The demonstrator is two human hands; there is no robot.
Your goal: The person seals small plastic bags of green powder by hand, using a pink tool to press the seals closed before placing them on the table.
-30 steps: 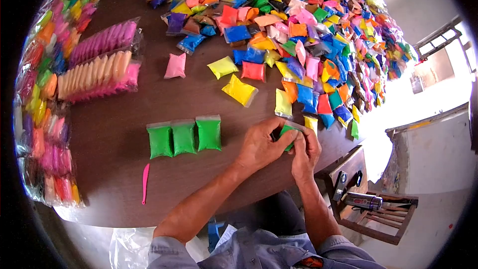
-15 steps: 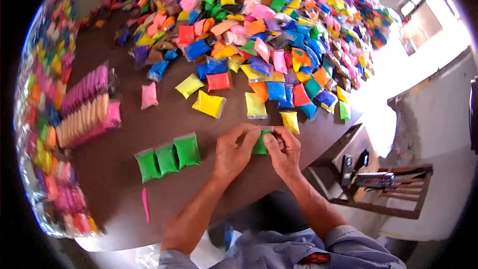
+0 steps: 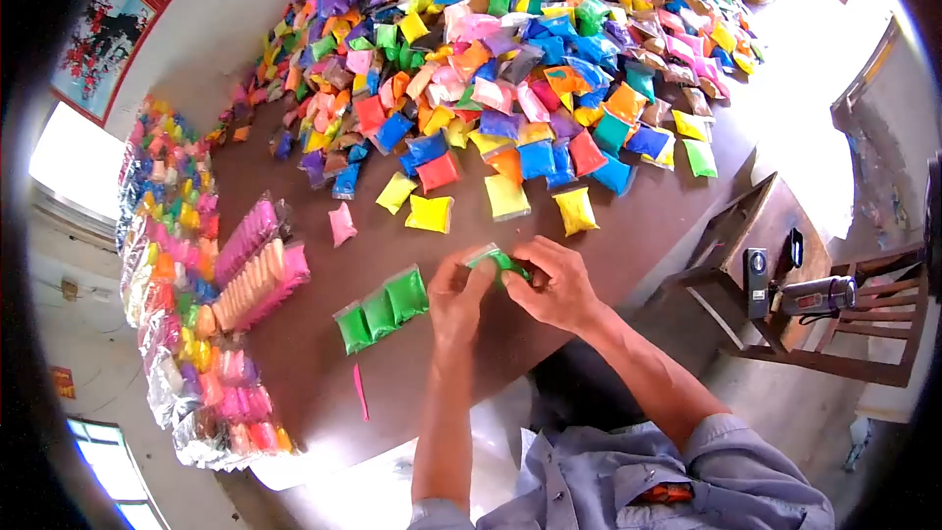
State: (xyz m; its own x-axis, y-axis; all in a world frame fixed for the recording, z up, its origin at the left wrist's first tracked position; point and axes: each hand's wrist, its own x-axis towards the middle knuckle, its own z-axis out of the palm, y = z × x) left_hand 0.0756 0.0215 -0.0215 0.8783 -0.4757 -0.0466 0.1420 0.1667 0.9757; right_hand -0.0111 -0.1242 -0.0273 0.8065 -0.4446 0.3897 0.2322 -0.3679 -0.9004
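Between my two hands is a small clear packet of green clay-like material [image 3: 502, 260], tilted and partly covered by the fingers. My left hand [image 3: 458, 294] pinches its left end, and my right hand [image 3: 554, 287] grips the right side with thumb and bent fingers. To the left of my left hand, a row of three green packets [image 3: 380, 311] lies side by side on the brown table [image 3: 432, 258]. Just below that row rests a thin pink stick [image 3: 360, 393]. Yellow packets [image 3: 429, 214] and a pink packet [image 3: 341, 224] lie beyond my hands.
A large heap of coloured packets [image 3: 510, 69] covers the table's far side. Stacked pink and peach packets [image 3: 257, 280] stand at the left, beside a long row of bagged packets [image 3: 196, 334]. At right, a wooden chair [image 3: 888, 319] and small stand hold a flask [image 3: 816, 296].
The camera view has swung, so the table's contents sit differently in the picture. The green packet has gone from upright to tilted between my hands, which both still hold it.
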